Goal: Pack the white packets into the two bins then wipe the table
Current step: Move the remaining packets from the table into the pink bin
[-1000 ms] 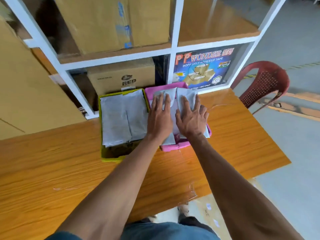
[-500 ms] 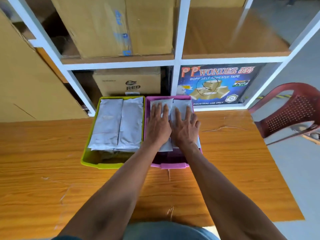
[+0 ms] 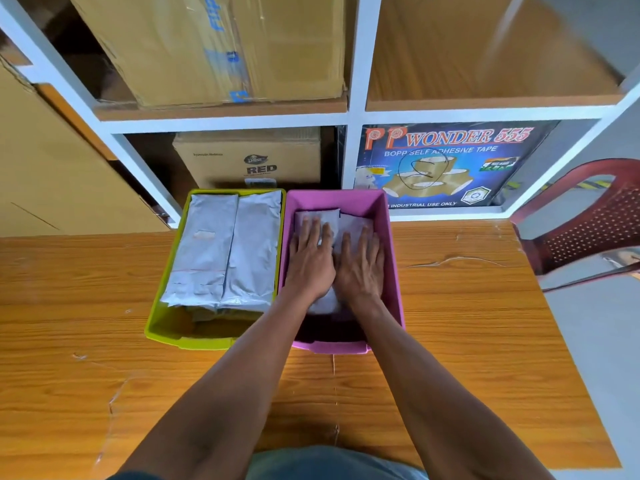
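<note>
Packets (image 3: 320,220) pushed below pink bin (image 3: 393,258) rim, left hand (image 3: 310,261), right hand (image 3: 362,268) flat, pressing them

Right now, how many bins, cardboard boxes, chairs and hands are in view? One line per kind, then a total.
Bins: 2, a green bin and a pink bin
Cardboard boxes on the shelves: 2, a large box above and a small box below
Chairs: 1, a red chair
Hands: 2, the left hand and right hand, both flat on the packets in the pink bin
Total: 7
</note>
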The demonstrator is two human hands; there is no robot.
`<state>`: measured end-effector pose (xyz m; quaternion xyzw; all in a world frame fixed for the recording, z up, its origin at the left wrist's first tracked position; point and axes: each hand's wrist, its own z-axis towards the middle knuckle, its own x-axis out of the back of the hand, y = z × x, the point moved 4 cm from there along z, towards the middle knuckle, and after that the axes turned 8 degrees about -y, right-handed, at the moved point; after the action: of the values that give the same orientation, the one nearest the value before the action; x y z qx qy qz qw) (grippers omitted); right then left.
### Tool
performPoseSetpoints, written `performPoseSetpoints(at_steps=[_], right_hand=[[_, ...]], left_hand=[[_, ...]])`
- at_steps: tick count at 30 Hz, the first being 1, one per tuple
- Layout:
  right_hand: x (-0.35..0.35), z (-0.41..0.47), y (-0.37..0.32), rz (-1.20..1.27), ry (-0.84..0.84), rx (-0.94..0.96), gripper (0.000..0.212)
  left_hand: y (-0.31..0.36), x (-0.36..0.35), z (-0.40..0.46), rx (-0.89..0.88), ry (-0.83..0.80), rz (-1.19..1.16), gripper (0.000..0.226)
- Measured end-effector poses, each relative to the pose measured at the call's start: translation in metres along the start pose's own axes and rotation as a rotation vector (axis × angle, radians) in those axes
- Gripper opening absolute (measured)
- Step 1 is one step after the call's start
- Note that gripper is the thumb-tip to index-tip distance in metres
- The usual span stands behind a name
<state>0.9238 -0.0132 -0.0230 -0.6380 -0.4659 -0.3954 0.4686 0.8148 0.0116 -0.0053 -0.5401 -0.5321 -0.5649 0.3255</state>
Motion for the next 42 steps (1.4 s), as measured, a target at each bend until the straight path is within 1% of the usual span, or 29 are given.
performPoseSetpoints(at_steps=[3,6,9,10,12,14,17,20,23,26,31,36,38,40,42], right_hand=[[-0.002,0.009,0.0,0.036,0.005,0.063,0.064],[-0.013,0.022,0.004,0.022,0.001,0.142,0.063],[-0.028,0.032,0.013,0.07,-0.023,0.153,0.081],[-0.032,0.035,0.015,0.081,-0.041,0.141,0.082],[-0.034,0.037,0.016,0.1,-0.045,0.131,0.07],[-0.034,0.04,0.017,0.126,-0.005,0.133,0.06],[-0.032,0.048,0.02,0.166,0.095,0.173,0.063],[-0.039,0.056,0.022,0.182,0.075,0.19,0.069],[-0.043,0.058,0.023,0.175,0.083,0.187,0.069],[-0.047,0.059,0.025,0.16,0.127,0.19,0.061],[-0.051,0.06,0.025,0.167,0.185,0.19,0.065],[-0.052,0.059,0.024,0.131,0.248,0.188,0.071],[-0.053,0.058,0.023,0.134,0.248,0.194,0.073],[-0.052,0.056,0.025,0.147,0.259,0.2,0.071],[-0.052,0.055,0.024,0.138,0.27,0.195,0.066]], left_hand=[[0.0,-0.003,0.006,-0.025,0.029,0.023,0.062],[-0.005,-0.016,0.014,-0.059,0.007,-0.005,0.063],[-0.01,-0.031,0.019,-0.078,-0.025,-0.032,0.064],[-0.011,-0.035,0.02,-0.079,-0.027,-0.039,0.066],[-0.012,-0.038,0.024,-0.081,-0.029,-0.045,0.066],[-0.011,-0.037,0.026,-0.081,-0.008,-0.044,0.064],[-0.005,-0.028,0.026,-0.092,0.109,-0.063,0.065],[-0.004,-0.033,0.027,-0.111,0.177,-0.083,0.064],[-0.008,-0.042,0.027,-0.112,0.183,-0.053,0.061],[-0.01,-0.046,0.027,-0.115,0.173,-0.024,0.06],[-0.018,-0.063,0.038,-0.147,0.063,0.07,0.065],[-0.015,-0.058,0.034,-0.152,0.121,0.052,0.061],[-0.015,-0.057,0.033,-0.145,0.132,0.048,0.06],[-0.015,-0.058,0.035,-0.135,0.132,0.045,0.059],[-0.017,-0.064,0.038,-0.146,0.092,0.081,0.06]])
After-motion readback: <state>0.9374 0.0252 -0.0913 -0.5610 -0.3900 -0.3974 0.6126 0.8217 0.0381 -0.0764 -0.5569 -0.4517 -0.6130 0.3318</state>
